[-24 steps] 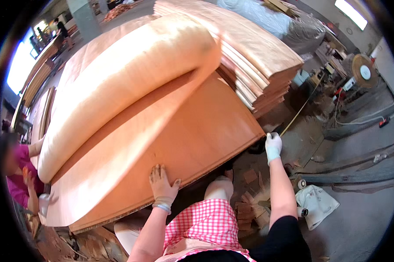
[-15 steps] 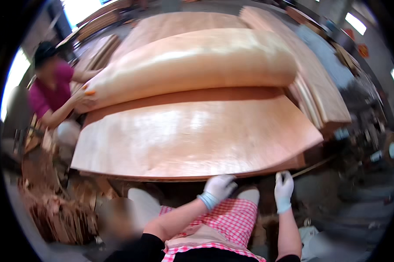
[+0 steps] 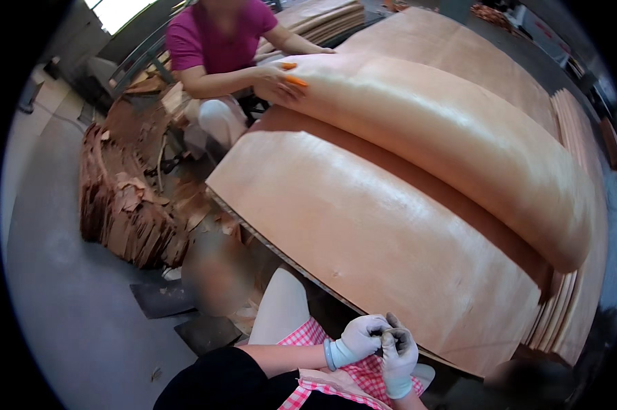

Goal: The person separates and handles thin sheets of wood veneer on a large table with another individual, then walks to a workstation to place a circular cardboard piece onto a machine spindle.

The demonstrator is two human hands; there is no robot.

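Observation:
My left hand (image 3: 358,337) and my right hand (image 3: 399,354), both in white gloves with darkened fingertips, meet above my lap just off the near edge of the wood veneer sheet (image 3: 363,225). Their fingers are closed and pressed together at the tips; what lies between them, if anything, is too small to name. The sheet lies flat on a stack in front of me. Beyond it, a large veneer sheet is bent over into a long roll (image 3: 452,130). Its left end is held by both hands of a co-worker (image 3: 220,41) in a magenta shirt, with orange coverings on some fingers.
A pile of torn brown veneer scraps (image 3: 131,205) stands on the floor to the left. Several layered veneer sheets (image 3: 561,301) are stacked at the right end, and another stack (image 3: 315,27) lies behind the co-worker. Dark flat pieces (image 3: 159,299) lie on the floor near my leg.
The view has swung to the left. My hands, apart before, have come together, the right one moving in to meet the left. The co-worker still holds the rolled sheet.

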